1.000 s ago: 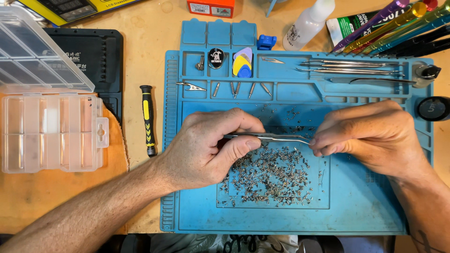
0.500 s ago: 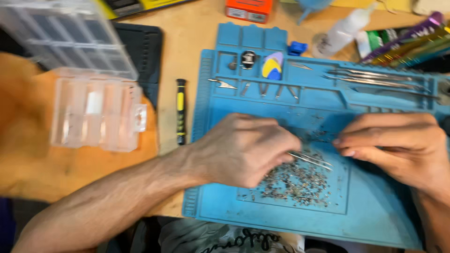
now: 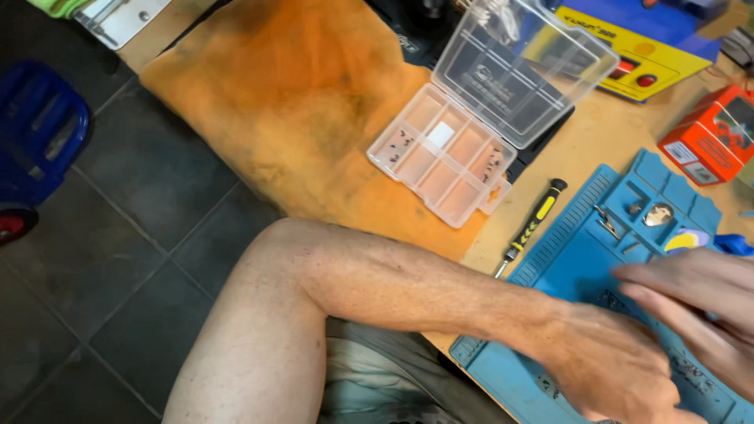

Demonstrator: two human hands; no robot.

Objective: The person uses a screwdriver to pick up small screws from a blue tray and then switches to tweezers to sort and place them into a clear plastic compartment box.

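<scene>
My left hand lies knuckles-up on the blue work mat at the bottom right, fingers curled. Its fingertips run off the frame, so anything in them is hidden. Just above and to the right, my right hand reaches in over the mat with fingers stretched out, blurred, and nothing shows in it. My left forearm crosses the table edge above my bare knee.
A clear compartment box with its lid up rests on an orange cloth. A black-and-yellow screwdriver lies beside the mat. A yellow device and an orange box stand at the back. Dark tiled floor and a blue object are at left.
The view has swung left and down, showing the floor and my knee. The scattered small parts and the tweezers are out of view. My hands sit at the frame's right edge.
</scene>
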